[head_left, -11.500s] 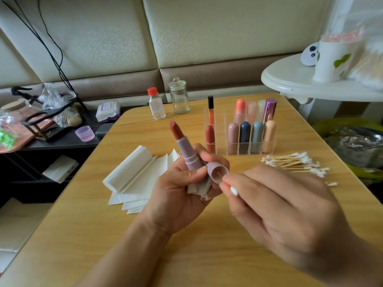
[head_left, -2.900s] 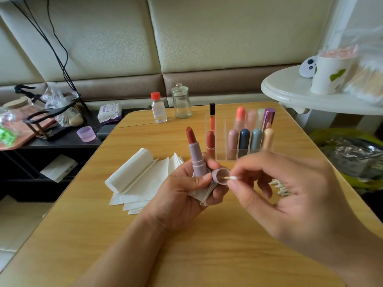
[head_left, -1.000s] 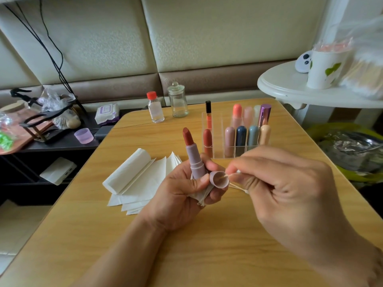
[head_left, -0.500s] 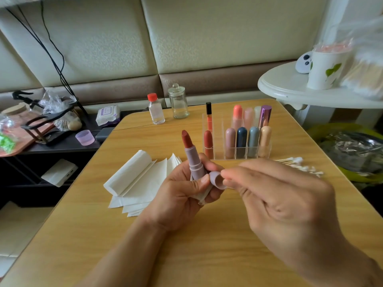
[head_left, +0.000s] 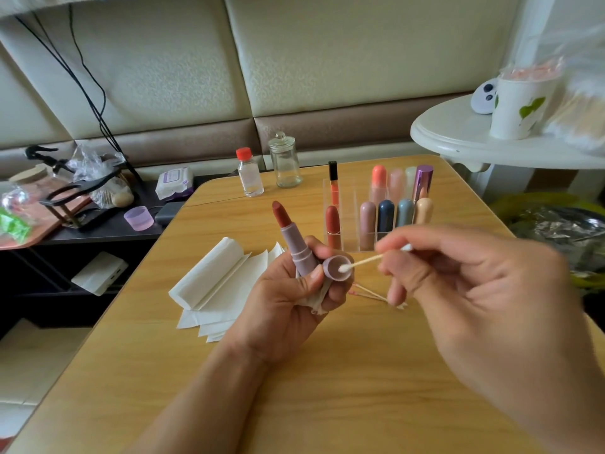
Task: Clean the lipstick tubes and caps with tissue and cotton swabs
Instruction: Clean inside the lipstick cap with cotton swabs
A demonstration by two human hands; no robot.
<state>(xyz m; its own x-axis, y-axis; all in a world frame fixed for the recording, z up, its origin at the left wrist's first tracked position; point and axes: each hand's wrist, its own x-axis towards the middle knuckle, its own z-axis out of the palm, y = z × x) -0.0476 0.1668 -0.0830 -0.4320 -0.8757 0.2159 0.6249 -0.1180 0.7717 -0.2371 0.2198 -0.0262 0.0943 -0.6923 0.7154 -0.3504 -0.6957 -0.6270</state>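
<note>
My left hand (head_left: 288, 309) grips a mauve lipstick tube (head_left: 296, 245) with its red-brown stick extended upward, the matching mauve cap (head_left: 337, 268) with its mouth facing me, and a crumpled tissue (head_left: 316, 298) under the fingers. My right hand (head_left: 474, 290) pinches a cotton swab (head_left: 365, 261) by its far end. The swab's white tip sits inside the cap's mouth.
A clear organizer (head_left: 376, 217) holds several lipsticks behind my hands. Folded tissues (head_left: 219, 280) lie to the left on the wooden table (head_left: 327, 388). Used swabs (head_left: 370, 293) lie under my right hand. A small bottle (head_left: 249, 173) and glass jar (head_left: 285, 162) stand at the far edge.
My right hand has drawn back to the right, so the swab's stick now shows, with its tip in the cap. The left hand holds the tube and cap as before.
</note>
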